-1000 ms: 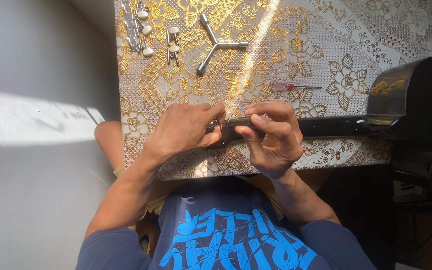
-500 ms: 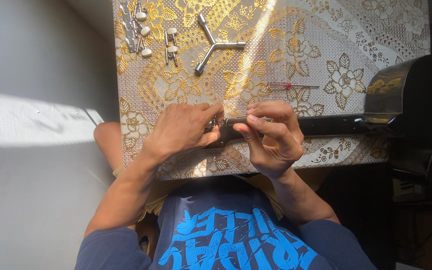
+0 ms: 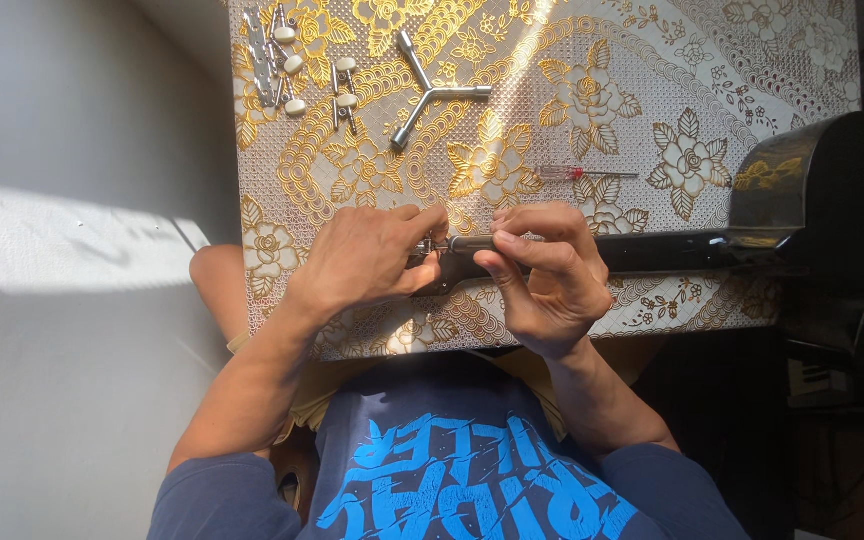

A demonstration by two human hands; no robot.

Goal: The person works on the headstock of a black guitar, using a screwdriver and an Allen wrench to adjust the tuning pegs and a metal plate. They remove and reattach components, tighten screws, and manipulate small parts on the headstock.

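- At the left of the gold-flowered tablecloth (image 3: 752,60), near its far edge, a cluster of loose tuning pegs (image 3: 297,65) with pale buttons is seen lying apart from the instrument; none of these is mounted on anything.
- Just to their right, a three-armed socket wrench (image 3: 430,92) is laid flat on the cloth, touched by neither hand.
- Nearer the table's front edge, the left hand (image 3: 367,262) is curled, with thumb and fingertips pinched on a small metal part (image 3: 426,243) that is held at the end of the black headstock (image 3: 452,275).
- Whether that part is seated in the headstock or only held against it cannot be told, as the fingers cover the joint.
- A slim dark tool (image 3: 472,243) is pointed at the small metal part, tip towards it and lying level.
- The tool is gripped by the right hand (image 3: 552,275), fingers wrapped over its handle and thumb underneath.
- Beyond the right hand, a small red-handled screwdriver (image 3: 577,173) is left unused on the cloth.
- Further right, the black guitar neck (image 3: 672,250) is stretched along the table to the glossy black body (image 3: 802,180) at the table's right edge.
- As judged from the loose pegs, most of the hardware is off the headstock, with only one piece in hand.
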